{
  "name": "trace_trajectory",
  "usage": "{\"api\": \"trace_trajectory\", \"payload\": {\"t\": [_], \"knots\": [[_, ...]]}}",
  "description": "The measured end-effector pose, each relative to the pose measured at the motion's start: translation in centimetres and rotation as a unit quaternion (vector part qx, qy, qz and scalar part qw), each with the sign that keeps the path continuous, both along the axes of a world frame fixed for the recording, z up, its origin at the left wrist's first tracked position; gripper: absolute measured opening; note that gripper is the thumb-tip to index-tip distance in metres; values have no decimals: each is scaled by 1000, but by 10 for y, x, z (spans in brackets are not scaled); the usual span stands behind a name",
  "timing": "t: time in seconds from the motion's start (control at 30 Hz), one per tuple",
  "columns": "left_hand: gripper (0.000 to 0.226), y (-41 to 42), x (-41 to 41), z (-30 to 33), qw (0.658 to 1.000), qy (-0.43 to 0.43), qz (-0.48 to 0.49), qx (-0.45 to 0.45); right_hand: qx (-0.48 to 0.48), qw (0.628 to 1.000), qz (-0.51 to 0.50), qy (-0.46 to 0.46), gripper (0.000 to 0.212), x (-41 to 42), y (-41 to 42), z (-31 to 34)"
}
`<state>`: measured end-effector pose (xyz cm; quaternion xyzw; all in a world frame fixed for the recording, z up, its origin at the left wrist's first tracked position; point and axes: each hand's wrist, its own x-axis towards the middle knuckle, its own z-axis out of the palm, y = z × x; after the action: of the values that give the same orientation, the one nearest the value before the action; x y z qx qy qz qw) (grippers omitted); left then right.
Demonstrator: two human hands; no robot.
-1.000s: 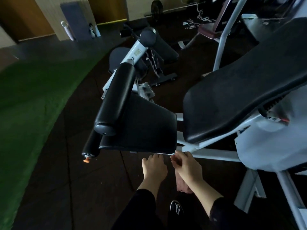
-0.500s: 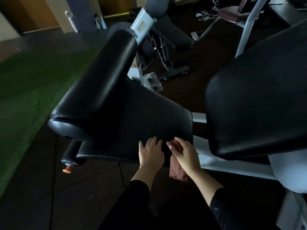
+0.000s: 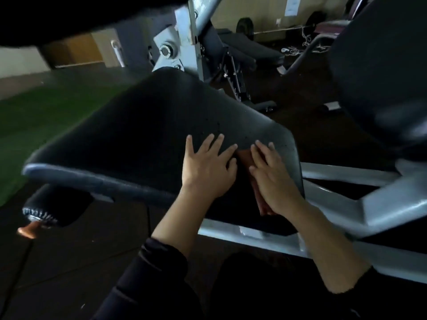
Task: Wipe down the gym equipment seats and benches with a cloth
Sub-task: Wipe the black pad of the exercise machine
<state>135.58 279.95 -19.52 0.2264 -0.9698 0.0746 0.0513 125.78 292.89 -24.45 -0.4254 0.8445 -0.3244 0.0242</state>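
A black padded seat (image 3: 143, 135) of a gym machine fills the middle of the view. My left hand (image 3: 208, 167) lies flat on its near part with fingers spread. Just to the right, my right hand (image 3: 272, 179) presses a reddish-brown cloth (image 3: 245, 158) onto the pad with straight fingers. The cloth shows between the two hands and hangs a little past the seat's near edge under my right wrist. A second black pad (image 3: 383, 72), the backrest, rises at the upper right.
The machine's pale grey frame (image 3: 346, 179) runs under and to the right of the seat. A black roller end with an orange tip (image 3: 37, 218) sticks out at lower left. Green turf (image 3: 34, 116) lies left; another bench (image 3: 245, 49) and weights stand behind.
Both hands have moved up from the seat's front edge onto its top surface, and the cloth now lies on the pad under my right hand. The view has come much closer to the seat.
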Motion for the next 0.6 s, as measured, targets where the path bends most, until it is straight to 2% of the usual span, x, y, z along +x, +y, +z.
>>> {"api": "trace_trajectory", "payload": {"t": [0.07, 0.13, 0.23, 0.33, 0.4, 0.53, 0.6], "knots": [[52, 0, 0, -1, 1000, 10, 6, -8, -17, 998, 55, -22, 50, 0, 9, 5], [52, 1, 0, 0, 1000, 15, 5, -6, 8, 996, 84, 1, 45, 3, 19, 10], [51, 4, 2, 1, 1000, 23, 5, 5, 54, 995, 41, 79, 43, 8, 34, 4], [51, 2, 2, 0, 1000, 27, 2, 2, 51, 992, -35, 110, 58, 5, 39, -6], [51, 3, 3, -1, 1000, 31, 3, -2, 52, 993, -62, 88, 62, 1, 39, -12], [51, 4, 3, -1, 1000, 24, 7, 1, 54, 995, -77, -31, 53, -13, 35, -14], [51, 4, 2, -1, 1000, 26, 5, 3, 59, 995, -74, -4, 56, -28, 20, -14]]}}
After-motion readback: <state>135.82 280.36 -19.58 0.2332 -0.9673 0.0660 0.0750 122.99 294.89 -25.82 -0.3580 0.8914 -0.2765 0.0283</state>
